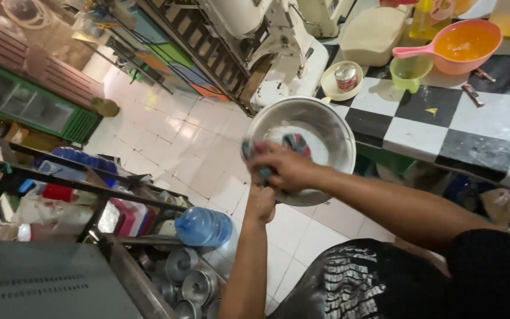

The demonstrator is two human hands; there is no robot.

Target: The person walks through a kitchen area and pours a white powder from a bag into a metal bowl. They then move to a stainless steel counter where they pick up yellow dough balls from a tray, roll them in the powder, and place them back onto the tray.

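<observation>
Steel bowl (326,121) is gripped underneath by the left hand (261,204); right hand (287,165), at 6 o'clock inside, fingers (267,150) pinching a multicoloured cloth (295,142).

Bowl (320,121): bare metal, dull sheen, smeared white inside. Cloth (295,143): soft patterned fabric. Ladle (464,44): glossy orange plastic. Counter (444,118): checkered tile, scuffed, dusty. Floor (184,147): glossy pale tile. Jug (203,226): clear blue plastic.

Silver bowl (320,118), checkered counter (444,118)
Counter black-and-white checked; on it a pink ladle (464,44) and green cup (409,72). Below the bowl, white floor tiles (178,147), blue water jug (203,227).
</observation>
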